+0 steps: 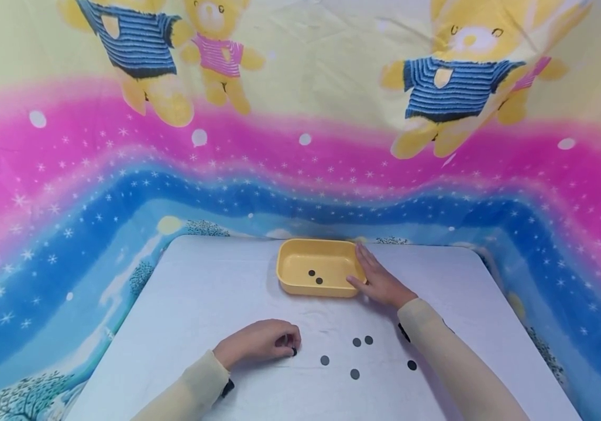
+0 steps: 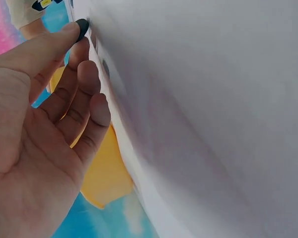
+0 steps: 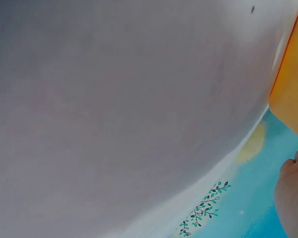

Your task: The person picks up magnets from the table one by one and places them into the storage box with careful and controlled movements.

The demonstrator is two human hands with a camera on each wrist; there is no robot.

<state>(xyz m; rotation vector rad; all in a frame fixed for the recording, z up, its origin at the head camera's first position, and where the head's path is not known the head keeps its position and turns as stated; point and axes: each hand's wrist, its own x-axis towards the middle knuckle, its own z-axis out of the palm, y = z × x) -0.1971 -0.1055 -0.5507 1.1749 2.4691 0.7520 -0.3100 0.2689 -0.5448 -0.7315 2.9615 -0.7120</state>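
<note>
My left hand [image 1: 260, 341] is low over the table, left of the loose discs. It pinches a small dark disc [image 2: 82, 29] between thumb and index finger, while the other fingers curve loosely beside them. At the back of the table stands a yellow rectangular container [image 1: 295, 288] with two dark discs [image 1: 319, 280] lying inside. My right hand [image 1: 381, 285] holds the container's right end, thumb over the near rim and fingers along the right side. Only part of that hand shows at the right wrist view's edge. Several dark round discs [image 1: 354, 373] lie flat between my arms.
A white cloth covers the table [image 1: 216, 280]. Behind it and along its sides hangs a printed curtain [image 1: 300, 175] with bears and snowflakes. One disc [image 1: 412, 365] lies apart from the others, close to my right forearm.
</note>
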